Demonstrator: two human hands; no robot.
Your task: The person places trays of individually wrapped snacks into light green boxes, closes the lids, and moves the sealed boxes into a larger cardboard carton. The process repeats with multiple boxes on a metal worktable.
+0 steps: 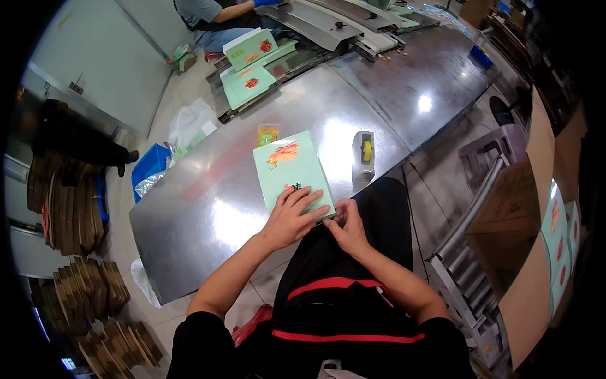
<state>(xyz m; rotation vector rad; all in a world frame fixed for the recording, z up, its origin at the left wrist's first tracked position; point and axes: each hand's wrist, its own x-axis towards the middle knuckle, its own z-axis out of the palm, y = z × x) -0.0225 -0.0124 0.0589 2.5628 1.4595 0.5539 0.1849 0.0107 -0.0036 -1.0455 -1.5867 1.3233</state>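
Observation:
A pale green flat carton point(284, 167) with red and orange pictures lies on the metal table near its front edge. My left hand point(291, 215) rests flat on the carton's near part, fingers spread. At the carton's near right corner, my right hand point(348, 228) is closed, thumb and bent fingers against the corner. Its fingertips are partly hidden. Just beyond the carton's far edge lies a small clear packet point(267, 134) with yellow and green contents. To the right stands a grey tape dispenser point(363, 161) with a yellow roll.
More green cartons point(247, 82) sit at the far left by a conveyor point(372, 38), where another person in a blue glove works. A cardboard box point(521, 252) holding green cartons stands on the right beside a roller conveyor point(470, 271). Flattened cardboard point(69, 202) is stacked left.

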